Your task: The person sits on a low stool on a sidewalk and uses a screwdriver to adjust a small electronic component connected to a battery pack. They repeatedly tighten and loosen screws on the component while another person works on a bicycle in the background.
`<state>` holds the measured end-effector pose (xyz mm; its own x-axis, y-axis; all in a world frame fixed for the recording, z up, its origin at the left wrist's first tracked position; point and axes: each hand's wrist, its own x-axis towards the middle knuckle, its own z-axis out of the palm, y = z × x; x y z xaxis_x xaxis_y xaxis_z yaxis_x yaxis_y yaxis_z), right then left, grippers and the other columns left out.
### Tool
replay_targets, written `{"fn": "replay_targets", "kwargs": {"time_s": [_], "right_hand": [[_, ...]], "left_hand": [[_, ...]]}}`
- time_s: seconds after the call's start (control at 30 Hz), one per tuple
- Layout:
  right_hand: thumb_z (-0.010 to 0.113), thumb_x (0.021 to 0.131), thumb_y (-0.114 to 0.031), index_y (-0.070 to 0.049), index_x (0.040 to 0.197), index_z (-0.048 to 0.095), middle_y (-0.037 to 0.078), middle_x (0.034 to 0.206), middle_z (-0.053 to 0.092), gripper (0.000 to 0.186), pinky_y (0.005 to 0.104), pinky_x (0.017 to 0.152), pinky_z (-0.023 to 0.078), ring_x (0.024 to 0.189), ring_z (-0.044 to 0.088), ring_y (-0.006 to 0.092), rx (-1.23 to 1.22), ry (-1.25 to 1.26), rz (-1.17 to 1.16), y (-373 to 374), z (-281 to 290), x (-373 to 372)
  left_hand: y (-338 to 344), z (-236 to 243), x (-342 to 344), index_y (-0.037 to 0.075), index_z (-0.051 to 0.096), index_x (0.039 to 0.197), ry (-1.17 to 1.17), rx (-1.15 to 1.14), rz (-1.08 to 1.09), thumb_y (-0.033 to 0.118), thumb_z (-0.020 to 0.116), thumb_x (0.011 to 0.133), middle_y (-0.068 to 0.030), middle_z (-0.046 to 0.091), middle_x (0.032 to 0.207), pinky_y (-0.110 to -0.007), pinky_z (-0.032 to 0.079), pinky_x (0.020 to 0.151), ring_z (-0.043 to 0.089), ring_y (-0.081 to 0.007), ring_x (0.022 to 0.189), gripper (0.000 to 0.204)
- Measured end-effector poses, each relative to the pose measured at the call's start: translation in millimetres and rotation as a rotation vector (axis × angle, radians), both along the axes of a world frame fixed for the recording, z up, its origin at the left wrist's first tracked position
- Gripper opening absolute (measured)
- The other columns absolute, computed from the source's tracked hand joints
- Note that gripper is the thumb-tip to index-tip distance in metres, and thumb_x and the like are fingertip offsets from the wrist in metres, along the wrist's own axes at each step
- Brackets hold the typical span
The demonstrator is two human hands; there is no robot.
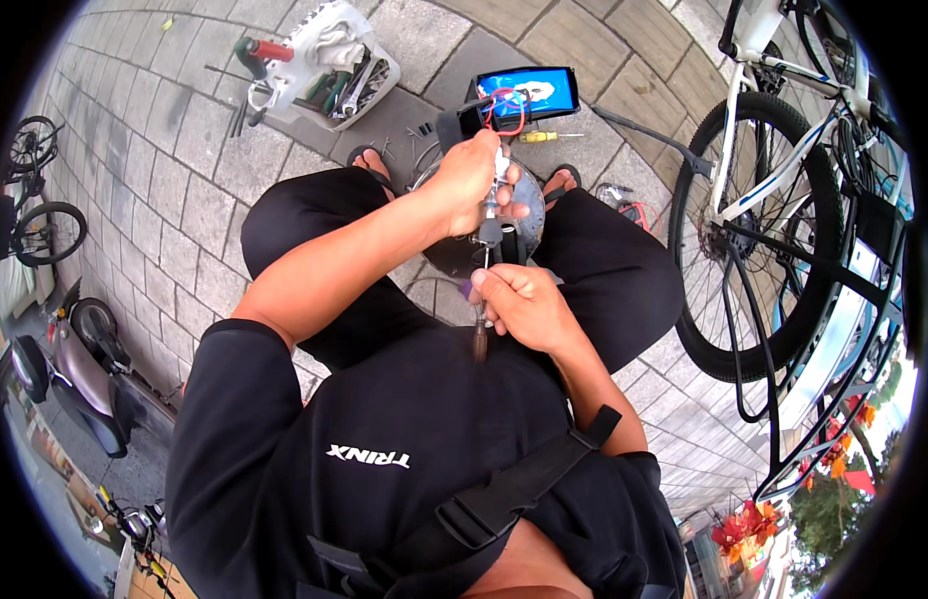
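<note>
My left hand (474,185) is closed round a slim silver metal fitting (491,212) with a white upper part, held over a round metal wheel-like piece (439,255) between my knees. Below it my right hand (519,304) pinches the shaft of a screwdriver-like tool with a brown handle (480,337), pointing up toward the fitting. A black block (451,128) with red wire (510,130) sits just beyond my left hand, beside a box with a lit blue surface (547,92). Where the tool meets the fitting is too small to tell.
A translucent tool crate (334,115) stands at upper left. A yellow screwdriver (539,137) and small tools (624,208) lie on the paving (170,130). A white bicycle (728,160) stands close at right, a scooter (95,384) and other bicycles (47,230) at left.
</note>
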<state>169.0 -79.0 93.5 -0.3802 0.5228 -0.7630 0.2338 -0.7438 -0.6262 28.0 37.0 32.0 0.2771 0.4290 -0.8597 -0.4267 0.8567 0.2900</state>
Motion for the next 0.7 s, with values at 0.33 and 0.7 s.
{"fn": "replay_targets", "kwargs": {"time_s": [0.33,0.7], "right_hand": [[0.058,0.104,-0.030,0.000,0.085,0.070,0.001,0.063,0.058,0.038,0.0283,0.055,0.045,0.057,0.054,0.0089,0.150,-0.050,-0.032,-20,9,2],[0.057,0.107,-0.029,-0.001,0.087,0.068,-0.001,0.065,0.056,0.037,0.0230,0.051,0.043,0.054,0.052,0.0064,0.088,0.020,-0.085,-21,-7,-12]], "left_hand": [[0,-8,-2,0.008,0.049,0.102,0.032,0.116,0.013,0.028,0.044,0.101,-0.0073,0.057,0.077,-0.045,0.057,0.061,0.047,-0.0171,0.051,0.021],[-8,-7,-5,0.007,0.048,0.101,-0.025,0.065,0.018,0.027,0.042,0.101,-0.0085,0.056,0.079,-0.045,0.059,0.059,0.047,-0.0176,0.052,0.021]]}}
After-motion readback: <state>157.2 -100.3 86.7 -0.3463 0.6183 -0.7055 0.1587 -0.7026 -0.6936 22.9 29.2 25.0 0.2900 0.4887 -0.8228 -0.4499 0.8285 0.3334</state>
